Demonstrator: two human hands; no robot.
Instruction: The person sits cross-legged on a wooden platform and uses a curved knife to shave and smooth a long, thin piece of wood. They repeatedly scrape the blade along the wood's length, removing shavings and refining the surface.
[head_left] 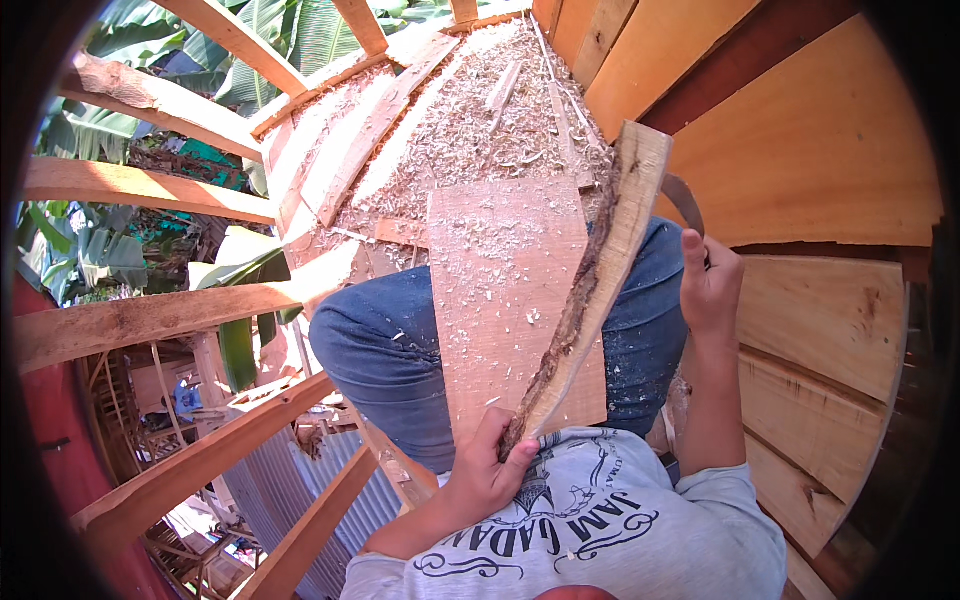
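Observation:
My left hand (pixel 490 468) is closed around the near end of a long strip of wood (pixel 600 275). Rough brown bark runs along the left edge of this strip, which slants up and away to the right. In my raised right hand (pixel 712 280), the fingers are wrapped around the handle of a knife. Its dark, curved blade (pixel 684 203) reaches up beside the strip's far end, partly hidden behind the wood. Under the strip a flat wooden board (pixel 505 300) lies across my lap, sprinkled with shavings.
Wood shavings (pixel 500 110) cover the plank floor ahead, with loose planks (pixel 385 130) among them. Spaced wooden rails (pixel 150 315) stand on the left, with banana leaves (pixel 265 50) beyond and corrugated metal sheets (pixel 290 480) lower down. A wooden plank wall (pixel 810 150) closes the right side.

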